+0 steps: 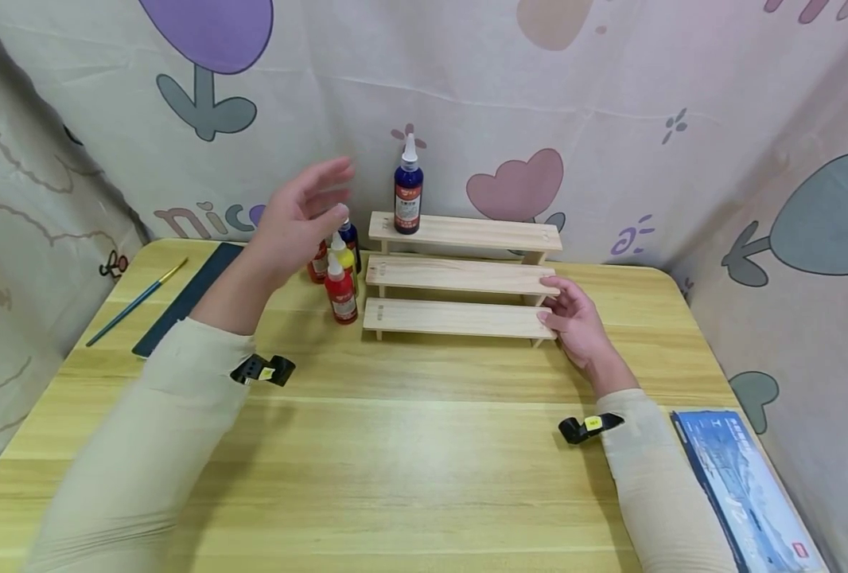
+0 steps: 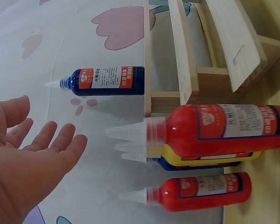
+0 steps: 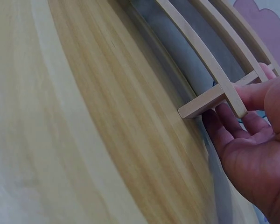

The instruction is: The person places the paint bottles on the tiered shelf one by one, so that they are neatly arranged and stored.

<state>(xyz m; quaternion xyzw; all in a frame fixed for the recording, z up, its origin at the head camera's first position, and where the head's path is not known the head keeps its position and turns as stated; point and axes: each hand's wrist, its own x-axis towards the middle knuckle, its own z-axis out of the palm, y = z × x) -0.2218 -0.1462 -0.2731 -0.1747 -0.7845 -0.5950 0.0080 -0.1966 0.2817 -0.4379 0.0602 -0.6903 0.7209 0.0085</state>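
A three-step wooden display stand [image 1: 460,275] stands at the back of the table. On the left end of its top step, a dark blue squeeze bottle [image 1: 408,197] with a clear nozzle is upright. My left hand [image 1: 297,216] is raised with fingers extended, apart from that bottle and holding nothing. Below it, on the table left of the stand, are a front red bottle [image 1: 341,297], a yellow bottle [image 2: 210,157], another blue bottle [image 1: 351,236] and a rear red bottle [image 2: 200,192]. With thumb and fingers, my right hand [image 1: 574,322] grips the stand's right end.
To the left lie a paintbrush [image 1: 138,301] and a long dark flat piece [image 1: 189,296]. A blue-and-white flat package [image 1: 749,493] lies at the right table edge. Patterned cloth [image 1: 424,87] hangs behind the table and along both sides.
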